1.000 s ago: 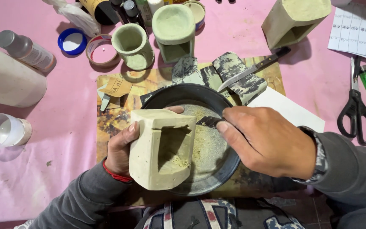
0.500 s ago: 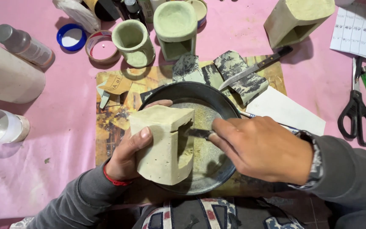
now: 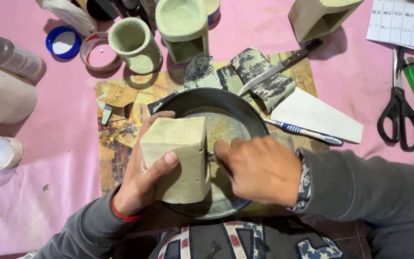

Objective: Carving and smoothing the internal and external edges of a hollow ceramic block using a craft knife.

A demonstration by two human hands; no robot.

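Risks first: the pale block (image 3: 180,160) sits over the black pan (image 3: 216,153), w/ loose grit under the fingers. If the grip slackens, the block probably drops onto the pan rim and chips an edge. A hard push from the right could also tip the pan and spill the grit onto the board (image 3: 120,139).

Left hand (image 3: 142,180): wrapped round the block from its left side, thumb across the front face, fingers clamped on it.

Right hand (image 3: 259,168): knuckles up, fingers bunched together, tips pressed against the block's right side; can't tell if they hold a tool.
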